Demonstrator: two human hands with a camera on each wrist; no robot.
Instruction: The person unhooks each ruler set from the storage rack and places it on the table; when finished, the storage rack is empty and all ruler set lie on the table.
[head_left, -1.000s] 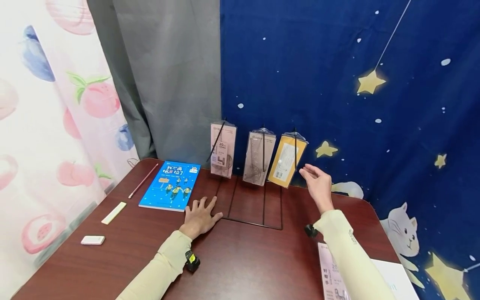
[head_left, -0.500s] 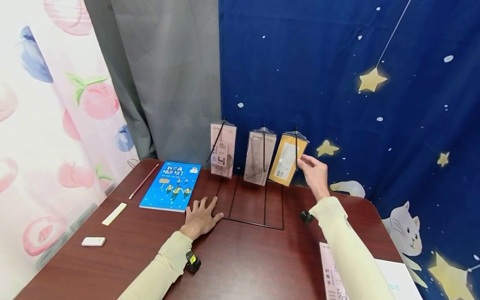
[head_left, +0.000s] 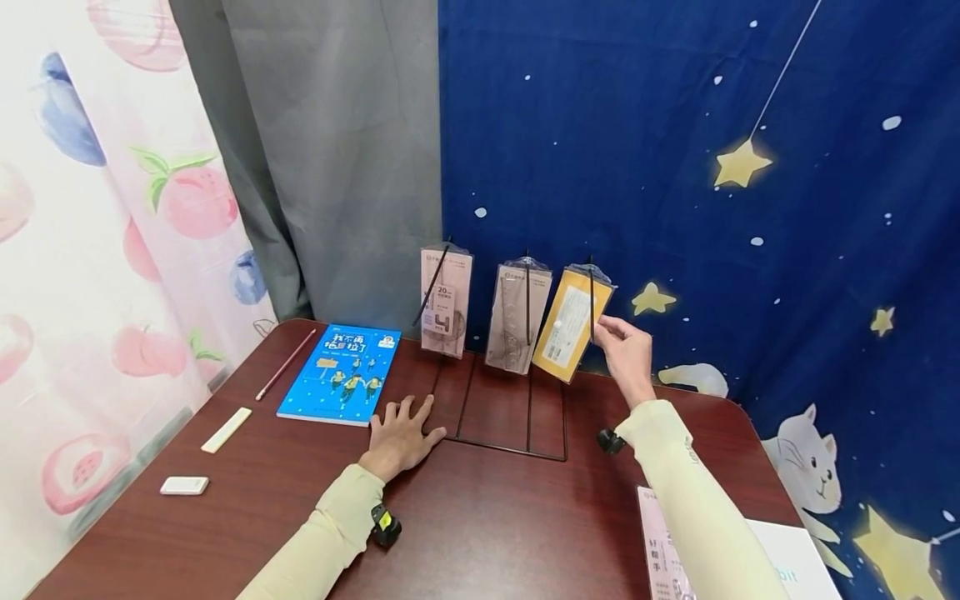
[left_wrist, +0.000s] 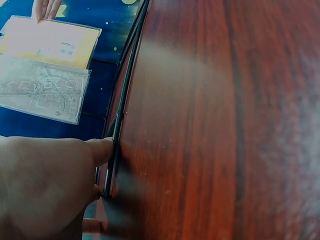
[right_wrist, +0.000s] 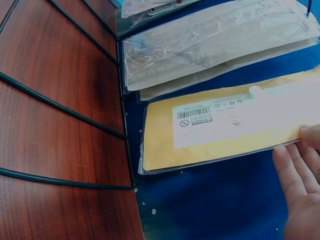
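Observation:
A yellow-backed packet in a clear sleeve, with a white barcode label, hangs tilted on the right hook of a black wire rack. My right hand pinches its right edge, thumb on the label side and fingers behind, as the right wrist view shows. Left of it hang a pink packet of clear rulers and another pink packet marked 20. Fingers spread, my left hand rests on the table at the front left corner of the rack's base, its thumb at the wire.
A blue book, a pencil, a pale yellow strip and a white eraser lie on the left of the table. Another pink packet and a white box are partly behind my right sleeve. Curtains hang behind.
My right hand has moved left from beside the yellow packet and taken hold of its edge. The packet's lower end has swung slightly left and down. My left hand stays put.

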